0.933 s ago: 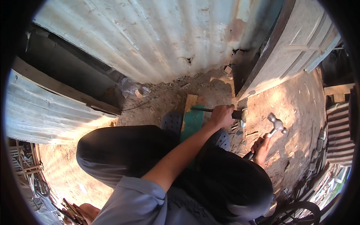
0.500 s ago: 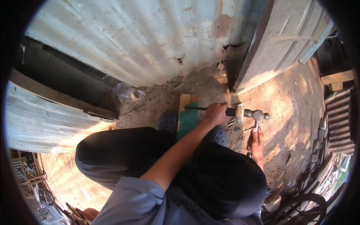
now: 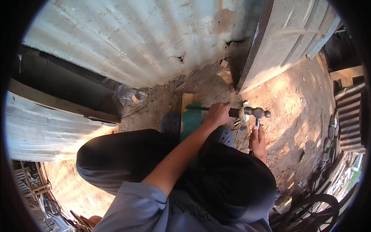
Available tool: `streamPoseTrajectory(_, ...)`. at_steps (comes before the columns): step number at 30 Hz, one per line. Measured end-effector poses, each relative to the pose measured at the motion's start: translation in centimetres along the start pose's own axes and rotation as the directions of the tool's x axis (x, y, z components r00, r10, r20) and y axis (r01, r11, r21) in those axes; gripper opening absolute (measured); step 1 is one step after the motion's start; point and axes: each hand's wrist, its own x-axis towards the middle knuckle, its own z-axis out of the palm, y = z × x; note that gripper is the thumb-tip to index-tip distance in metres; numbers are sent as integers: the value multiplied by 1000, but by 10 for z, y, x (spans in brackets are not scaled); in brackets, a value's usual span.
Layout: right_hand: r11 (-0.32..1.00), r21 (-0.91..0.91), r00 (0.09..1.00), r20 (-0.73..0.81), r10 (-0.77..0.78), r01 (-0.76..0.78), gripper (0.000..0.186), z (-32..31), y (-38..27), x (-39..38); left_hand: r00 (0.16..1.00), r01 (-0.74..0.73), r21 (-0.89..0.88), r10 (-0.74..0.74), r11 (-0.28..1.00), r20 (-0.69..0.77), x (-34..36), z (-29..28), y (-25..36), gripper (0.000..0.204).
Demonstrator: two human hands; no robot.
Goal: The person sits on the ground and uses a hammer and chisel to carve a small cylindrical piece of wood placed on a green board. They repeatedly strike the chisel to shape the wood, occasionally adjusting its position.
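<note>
Left hand (image 3: 219,115): closed around a dark chisel (image 3: 234,112), fingers curled about it. Holds the chisel crosswise, with the blade directed left over a wooden board (image 3: 190,121) and the thick handle projecting to the right of the fist. Sets the blade end at the green-painted face of the board, close to the boundary with the unpainted far end. Cannot tell the depth of any cut from this view.

Right hand (image 3: 258,143): closed around the handle of a ball-peen hammer (image 3: 258,112), head uppermost. Presents the hammer head in line with the chisel, one end toward the butt of the chisel handle, rounded peen to the right. Cannot tell contact from a slight gap at the butt.

Board position: on the earth floor (image 3: 293,104), between two blue-grey perforated clogs (image 3: 225,136), near end hidden behind the left forearm (image 3: 176,156) and black trousers (image 3: 123,154).

Surroundings: beyond the board, a corrugated metal sheet (image 3: 135,42); to the right of it, a panelled door (image 3: 293,42). Near the foot of the sheet, a clear plastic bag (image 3: 125,94) on the left and a small wooden block (image 3: 224,63) on the right. At lower right, a dark spoked wheel (image 3: 313,214).
</note>
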Motion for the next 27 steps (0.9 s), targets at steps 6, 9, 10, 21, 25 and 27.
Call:
streamPoseTrajectory(6, 911, 413, 972, -215, 97, 1, 30, -26, -19, -10, 999, -39, -23, 38, 999, -28, -12, 4, -6, 22)
streamPoseTrajectory(9, 833, 552, 940, -295, 174, 19, 29, -18, -12, -10, 998, -48, -42, 46, 998, -43, -8, -4, -1, 23)
streamPoseTrajectory(10, 840, 543, 942, -286, 177, 7, 29, -16, -9, -10, 998, -46, -45, 44, 998, -49, -11, -7, 0, 23)
streamPoseTrajectory(21, 866, 500, 944, -289, 159, 7, 26, -21, -3, -15, 997, -82, -68, 82, 994, 5, -22, -13, 8, 29)
streamPoseTrajectory(25, 861, 507, 948, -290, 134, 34, 27, -28, -7, -20, 997, -72, -77, 73, 994, 6, -20, -11, 8, 31)
streamPoseTrajectory(27, 867, 494, 943, -316, 103, 71, 27, -32, -8, -23, 998, -67, -80, 67, 995, -4, -19, -13, 10, 31)
